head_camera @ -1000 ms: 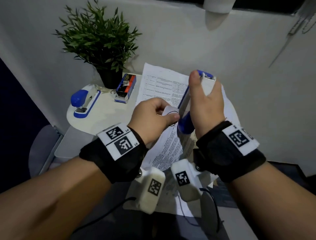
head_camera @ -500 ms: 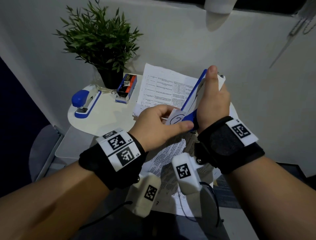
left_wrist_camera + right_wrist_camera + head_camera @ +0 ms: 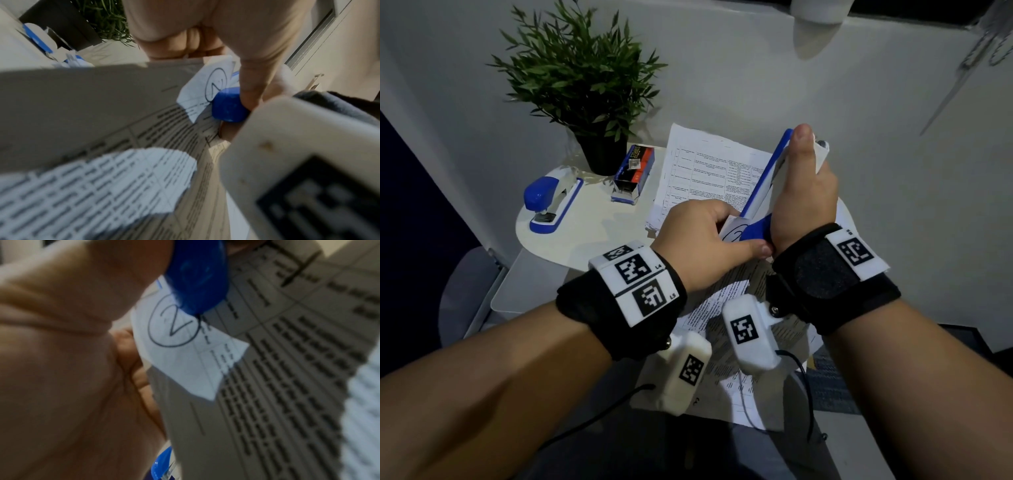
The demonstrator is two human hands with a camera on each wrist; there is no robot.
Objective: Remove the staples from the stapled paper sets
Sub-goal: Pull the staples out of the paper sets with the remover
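Centrally, left hand (image 3: 702, 233) pinches folded corner of stapled paper set (image 3: 207, 91); right hand (image 3: 804, 192) grip wraps blue-white stapler (image 3: 763, 185), its blue end touching that corner.

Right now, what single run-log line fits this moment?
left hand: pinches paper corner | right hand: grips blue-white stapler, blue end at that corner | staple: not visible
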